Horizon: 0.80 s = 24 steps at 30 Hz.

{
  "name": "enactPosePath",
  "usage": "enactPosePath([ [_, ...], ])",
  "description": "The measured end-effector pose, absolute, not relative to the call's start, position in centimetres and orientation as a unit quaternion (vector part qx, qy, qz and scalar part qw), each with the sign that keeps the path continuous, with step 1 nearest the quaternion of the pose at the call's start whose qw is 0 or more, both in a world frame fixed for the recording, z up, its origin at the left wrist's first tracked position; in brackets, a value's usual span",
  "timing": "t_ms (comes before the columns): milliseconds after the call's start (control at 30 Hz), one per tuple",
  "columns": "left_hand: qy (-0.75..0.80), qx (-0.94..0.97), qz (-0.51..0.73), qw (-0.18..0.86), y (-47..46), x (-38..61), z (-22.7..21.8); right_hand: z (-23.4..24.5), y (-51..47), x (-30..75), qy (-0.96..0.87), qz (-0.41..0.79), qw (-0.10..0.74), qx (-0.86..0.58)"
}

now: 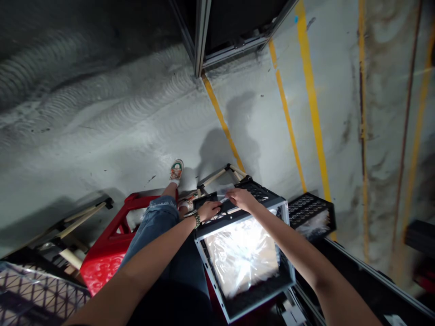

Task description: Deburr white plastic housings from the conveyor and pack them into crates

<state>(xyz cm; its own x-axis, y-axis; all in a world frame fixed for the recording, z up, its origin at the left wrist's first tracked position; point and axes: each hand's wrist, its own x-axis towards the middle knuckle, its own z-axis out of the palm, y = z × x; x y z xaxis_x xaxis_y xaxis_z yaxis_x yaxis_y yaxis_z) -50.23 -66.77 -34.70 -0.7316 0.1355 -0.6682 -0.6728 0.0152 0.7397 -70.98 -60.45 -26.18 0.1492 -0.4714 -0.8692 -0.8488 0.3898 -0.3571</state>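
A metal computer-case-like frame (pixel 285 213), grey with a black perforated top, rests on my lap, and a clear plastic film (pixel 241 253) covers its lit side panel. My left hand (pixel 208 210) lies on the case's far top edge with fingers curled over the black panel; a watch sits on that wrist. My right hand (pixel 239 198) rests just beside it on the same edge, fingers bent down onto the panel and a bit of plastic film. Whether either hand grips something small is hidden.
I sit with jeans-clad legs over a red plastic stool (pixel 108 246). A second black perforated case (pixel 311 215) lies on the floor at right. Wooden-legged items (pixel 78 219) are at left, a metal rack frame (pixel 200 40) ahead, and yellow floor lines (pixel 312 104).
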Motion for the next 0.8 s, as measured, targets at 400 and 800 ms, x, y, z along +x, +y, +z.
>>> enactPosePath([
  [400,0.590,-0.266,0.698,0.307,-66.9,-49.2,-34.0,-28.6,-60.3,-70.2,0.600,0.277,0.578,-0.479],
  [800,0.456,-0.473,0.680,0.325,-67.9,-52.1,-38.5,-27.4,-60.1,-68.3,0.584,0.249,0.614,-0.470],
])
